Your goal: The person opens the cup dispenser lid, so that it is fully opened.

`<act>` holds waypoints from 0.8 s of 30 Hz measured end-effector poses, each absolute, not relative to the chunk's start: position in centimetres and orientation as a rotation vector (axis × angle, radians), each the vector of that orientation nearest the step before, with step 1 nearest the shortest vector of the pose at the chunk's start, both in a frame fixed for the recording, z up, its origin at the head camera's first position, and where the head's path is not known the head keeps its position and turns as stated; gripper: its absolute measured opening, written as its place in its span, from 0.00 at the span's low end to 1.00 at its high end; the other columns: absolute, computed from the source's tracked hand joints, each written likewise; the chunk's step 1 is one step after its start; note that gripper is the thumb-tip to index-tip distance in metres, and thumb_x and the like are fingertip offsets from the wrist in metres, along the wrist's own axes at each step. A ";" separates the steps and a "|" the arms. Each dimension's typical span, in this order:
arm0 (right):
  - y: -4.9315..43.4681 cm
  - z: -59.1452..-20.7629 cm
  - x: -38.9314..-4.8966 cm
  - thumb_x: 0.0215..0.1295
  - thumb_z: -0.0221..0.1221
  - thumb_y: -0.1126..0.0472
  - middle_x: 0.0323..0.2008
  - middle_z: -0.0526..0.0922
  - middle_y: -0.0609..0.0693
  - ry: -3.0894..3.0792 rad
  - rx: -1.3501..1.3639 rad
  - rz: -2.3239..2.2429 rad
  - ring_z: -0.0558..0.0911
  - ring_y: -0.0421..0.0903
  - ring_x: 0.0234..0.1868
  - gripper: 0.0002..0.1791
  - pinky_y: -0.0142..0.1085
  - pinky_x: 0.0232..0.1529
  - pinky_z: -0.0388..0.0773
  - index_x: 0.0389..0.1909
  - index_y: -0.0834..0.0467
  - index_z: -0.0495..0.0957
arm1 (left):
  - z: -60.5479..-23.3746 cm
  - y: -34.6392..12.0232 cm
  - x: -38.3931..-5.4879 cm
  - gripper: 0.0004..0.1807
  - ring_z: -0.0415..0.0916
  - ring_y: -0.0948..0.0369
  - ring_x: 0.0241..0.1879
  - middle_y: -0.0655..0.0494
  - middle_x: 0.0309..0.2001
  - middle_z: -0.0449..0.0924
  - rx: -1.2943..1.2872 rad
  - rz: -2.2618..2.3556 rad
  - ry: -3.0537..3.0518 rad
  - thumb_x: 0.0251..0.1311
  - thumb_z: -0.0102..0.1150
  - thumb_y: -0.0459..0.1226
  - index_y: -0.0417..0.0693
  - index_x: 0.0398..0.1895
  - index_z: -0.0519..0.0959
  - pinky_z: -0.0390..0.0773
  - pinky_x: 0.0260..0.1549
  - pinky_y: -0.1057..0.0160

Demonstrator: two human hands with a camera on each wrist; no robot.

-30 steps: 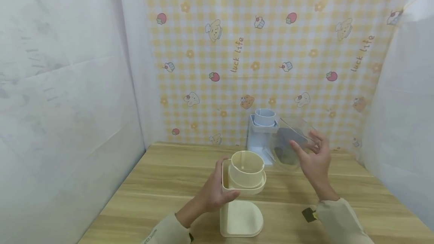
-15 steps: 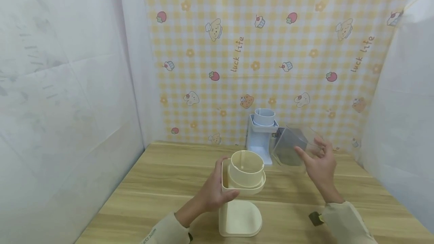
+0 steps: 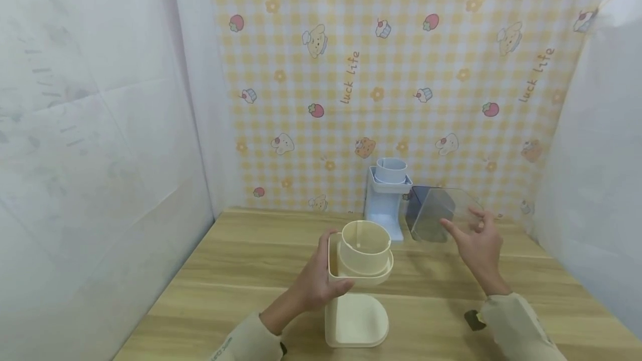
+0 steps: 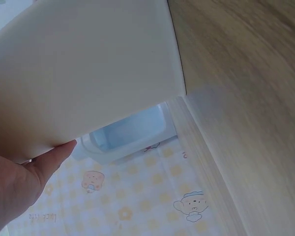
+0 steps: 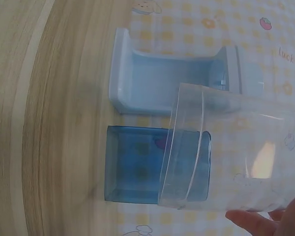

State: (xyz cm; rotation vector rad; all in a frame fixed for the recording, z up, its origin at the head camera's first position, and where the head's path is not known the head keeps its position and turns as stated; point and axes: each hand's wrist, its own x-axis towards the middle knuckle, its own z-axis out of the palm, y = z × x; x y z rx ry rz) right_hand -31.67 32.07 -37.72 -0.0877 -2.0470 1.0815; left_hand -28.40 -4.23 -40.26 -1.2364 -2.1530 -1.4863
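Note:
My left hand (image 3: 318, 283) grips the upper part of a cream plastic dispenser stand (image 3: 360, 321), thumb along the front of its tray and fingers behind. A round cream collar (image 3: 365, 249) rises from that tray. In the left wrist view the stand's back panel (image 4: 88, 69) fills much of the picture. At the right, my right hand (image 3: 478, 249) holds a clear plastic container (image 5: 236, 147) tilted in the air, thumb and fingers at its near end. Past its far end stands a translucent blue container (image 5: 135, 164), partly seen through the clear wall.
A light-blue stand (image 3: 385, 205) of the same shape, with its own round collar (image 3: 391, 170), stands at the back beside the blue container. Behind runs a yellow checked cloth (image 3: 301, 82). White sheets (image 3: 100, 127) close off both sides of the wooden table (image 3: 241, 272).
My right hand has moved right and slightly down with the clear container, whose tilt has changed. More of the blue container shows behind it. The left hand has kept its grip on the cream stand.

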 end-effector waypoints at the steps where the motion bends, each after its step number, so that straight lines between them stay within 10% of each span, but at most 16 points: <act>1: 32.1 -37.8 -31.7 0.53 0.75 0.54 0.43 0.81 0.70 -2.052 -0.086 1.055 0.82 0.65 0.34 0.37 0.17 0.20 0.65 0.59 0.66 0.69 | -40.3 -4.2 -28.4 0.52 0.78 0.63 0.45 0.57 0.49 0.76 -1.238 -1.490 -2.152 0.59 0.58 0.60 0.48 0.75 0.43 0.80 0.46 0.59; 5: 32.3 -38.0 -32.0 0.51 0.76 0.55 0.16 0.70 0.62 -2.059 -0.091 0.980 0.63 0.46 0.11 0.37 0.27 0.12 0.59 0.57 0.67 0.71 | -40.3 -4.1 -28.6 0.51 0.78 0.63 0.44 0.56 0.49 0.76 -1.245 -1.497 -2.142 0.58 0.59 0.60 0.49 0.75 0.44 0.80 0.46 0.59; 12: 32.1 -38.4 -32.4 0.54 0.74 0.51 0.51 0.71 0.69 -2.104 -0.142 0.978 0.71 0.56 0.39 0.38 0.41 0.37 0.66 0.58 0.70 0.70 | -40.3 -4.1 -28.7 0.52 0.78 0.63 0.44 0.57 0.49 0.76 -1.242 -1.495 -2.149 0.58 0.60 0.59 0.48 0.75 0.43 0.80 0.46 0.59; 24: 32.1 -39.3 -32.7 0.55 0.72 0.47 0.49 0.68 0.70 -2.199 -0.217 0.928 0.66 0.53 0.37 0.38 0.41 0.30 0.65 0.57 0.69 0.71 | -40.4 -4.2 -28.3 0.51 0.77 0.63 0.46 0.56 0.50 0.75 -1.255 -1.495 -2.143 0.60 0.58 0.59 0.49 0.75 0.42 0.79 0.48 0.58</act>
